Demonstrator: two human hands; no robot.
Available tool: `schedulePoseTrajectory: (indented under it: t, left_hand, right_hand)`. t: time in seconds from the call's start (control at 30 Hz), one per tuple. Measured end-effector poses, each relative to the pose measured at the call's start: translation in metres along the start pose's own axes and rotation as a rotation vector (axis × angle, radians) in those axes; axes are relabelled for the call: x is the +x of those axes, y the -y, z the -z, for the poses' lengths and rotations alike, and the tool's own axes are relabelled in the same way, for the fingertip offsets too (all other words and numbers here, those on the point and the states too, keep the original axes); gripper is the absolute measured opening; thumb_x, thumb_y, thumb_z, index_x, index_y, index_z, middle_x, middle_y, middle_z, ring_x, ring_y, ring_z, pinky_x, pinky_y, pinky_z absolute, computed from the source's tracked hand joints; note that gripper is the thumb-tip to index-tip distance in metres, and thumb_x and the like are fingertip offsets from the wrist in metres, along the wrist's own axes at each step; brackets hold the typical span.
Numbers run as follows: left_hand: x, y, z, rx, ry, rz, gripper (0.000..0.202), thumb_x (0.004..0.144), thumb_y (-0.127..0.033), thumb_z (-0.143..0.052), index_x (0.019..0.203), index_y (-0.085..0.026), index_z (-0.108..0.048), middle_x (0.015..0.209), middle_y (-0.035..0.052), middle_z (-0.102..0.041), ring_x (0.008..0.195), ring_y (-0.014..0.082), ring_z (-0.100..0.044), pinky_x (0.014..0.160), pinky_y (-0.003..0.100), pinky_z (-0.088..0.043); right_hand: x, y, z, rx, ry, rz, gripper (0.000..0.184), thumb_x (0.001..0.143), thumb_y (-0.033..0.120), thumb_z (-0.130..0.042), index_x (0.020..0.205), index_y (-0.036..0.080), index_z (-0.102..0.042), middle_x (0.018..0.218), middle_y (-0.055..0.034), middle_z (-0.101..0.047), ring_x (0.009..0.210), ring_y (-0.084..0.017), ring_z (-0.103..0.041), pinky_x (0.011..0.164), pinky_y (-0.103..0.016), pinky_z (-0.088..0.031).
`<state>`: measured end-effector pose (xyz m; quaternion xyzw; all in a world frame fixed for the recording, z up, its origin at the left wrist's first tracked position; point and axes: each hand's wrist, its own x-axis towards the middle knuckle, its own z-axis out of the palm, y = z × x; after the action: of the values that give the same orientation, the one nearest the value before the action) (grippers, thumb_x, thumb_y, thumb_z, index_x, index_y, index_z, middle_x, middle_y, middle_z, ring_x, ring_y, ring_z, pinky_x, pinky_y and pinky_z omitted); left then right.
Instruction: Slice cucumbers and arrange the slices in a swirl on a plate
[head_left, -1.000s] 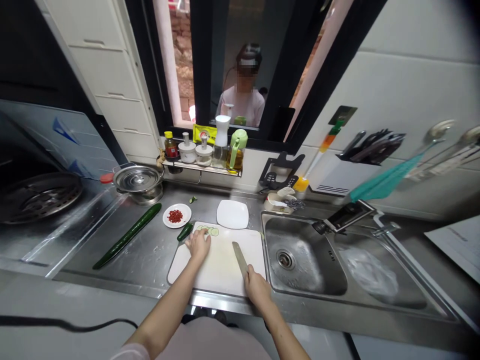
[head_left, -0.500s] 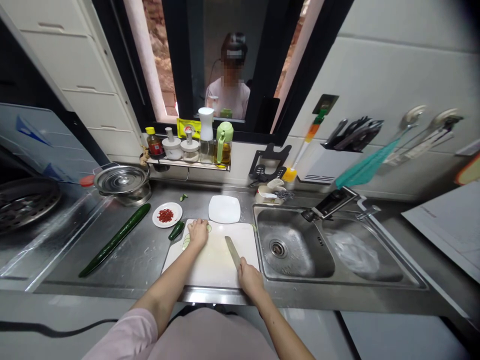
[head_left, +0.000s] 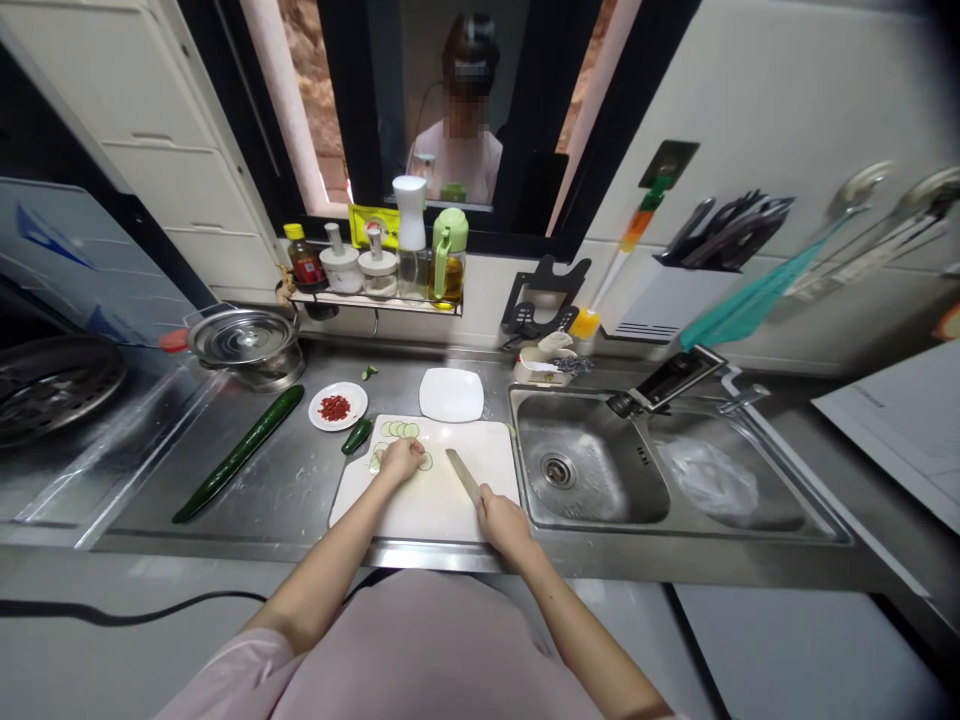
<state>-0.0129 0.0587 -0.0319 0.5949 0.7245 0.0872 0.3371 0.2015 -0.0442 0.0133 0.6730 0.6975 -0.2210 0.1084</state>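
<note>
My right hand [head_left: 505, 522] is wrapped round the handle of a kitchen knife [head_left: 463, 474], its blade over the white cutting board [head_left: 442, 510] and pointing away to the left. My left hand [head_left: 403, 460] is closed above the board, fingertips bent together at a thin cucumber slice [head_left: 426, 461]. How firmly the fingers grip it is partly hidden. Behind that hand lies a row of overlapping cucumber slices [head_left: 400, 429], and more slices show at its left side. A short dark green cucumber piece [head_left: 358, 436] lies at the board's left edge.
A long cucumber [head_left: 240, 453] lies on the steel counter at left. Near the board stand a plate of chopped red pieces [head_left: 338, 424] and a white square plate [head_left: 451, 373]. The sink [head_left: 592, 500] adjoins at right. A lidded pot [head_left: 262, 365] and a condiment shelf [head_left: 375, 300] stand behind.
My left hand has drawn back toward me and curled, uncovering the row of slices. My right hand still holds the knife in nearly the same place. The view has tilted down.
</note>
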Motion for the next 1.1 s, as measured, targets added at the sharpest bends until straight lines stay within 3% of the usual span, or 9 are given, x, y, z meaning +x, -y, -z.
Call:
schedulePoseTrajectory:
  t: [0.23, 0.6, 0.77, 0.93, 1.1]
  left_hand:
    - [0.003, 0.008, -0.003, 0.157, -0.098, -0.064, 0.019, 0.080, -0.026, -0.053, 0.091, -0.028, -0.068, 0.105, 0.0037, -0.070, 0.107, 0.0254, -0.055, 0.091, 0.042, -0.028]
    - [0.007, 0.007, -0.003, 0.152, -0.090, -0.054, 0.016, 0.076, -0.024, -0.059, 0.088, -0.029, -0.068, 0.099, 0.0022, -0.070, 0.108, 0.0265, -0.052, 0.091, 0.042, -0.027]
    - [0.008, 0.008, -0.004, 0.152, -0.081, -0.053, 0.016, 0.075, -0.024, -0.059, 0.088, -0.029, -0.068, 0.099, 0.0020, -0.070, 0.109, 0.0266, -0.052, 0.091, 0.041, -0.027]
    - [0.006, 0.007, -0.004, 0.170, -0.074, -0.053, 0.015, 0.078, -0.024, -0.056, 0.086, -0.029, -0.068, 0.103, 0.0024, -0.068, 0.109, 0.0272, -0.050, 0.089, 0.043, -0.028]
    - [0.004, 0.005, -0.002, 0.176, -0.065, -0.053, 0.016, 0.080, -0.024, -0.054, 0.086, -0.029, -0.069, 0.107, 0.0033, -0.068, 0.111, 0.0279, -0.049, 0.089, 0.043, -0.028]
  right_hand:
    - [-0.007, 0.014, 0.000, -0.028, -0.012, 0.090, 0.026, 0.097, 0.027, -0.030, 0.112, 0.020, -0.050, 0.096, -0.0128, -0.070, 0.090, -0.024, -0.065, 0.074, -0.031, -0.039]
    - [-0.008, 0.024, -0.006, -0.086, 0.017, 0.142, 0.026, 0.095, 0.023, -0.031, 0.111, 0.018, -0.051, 0.095, -0.0126, -0.070, 0.091, -0.023, -0.066, 0.073, -0.031, -0.040]
    - [-0.009, 0.029, -0.004, -0.098, 0.051, 0.132, 0.029, 0.091, 0.014, -0.031, 0.114, 0.017, -0.050, 0.095, -0.0145, -0.069, 0.093, -0.025, -0.066, 0.074, -0.033, -0.042]
    - [-0.008, 0.040, -0.006, -0.089, 0.109, 0.103, 0.036, 0.085, 0.004, -0.035, 0.117, 0.014, -0.048, 0.099, -0.0161, -0.068, 0.097, -0.024, -0.065, 0.076, -0.031, -0.044]
    - [-0.002, 0.047, -0.002, -0.068, 0.120, 0.120, 0.035, 0.085, 0.005, -0.038, 0.117, 0.014, -0.048, 0.100, -0.0172, -0.068, 0.099, -0.025, -0.065, 0.077, -0.033, -0.046]
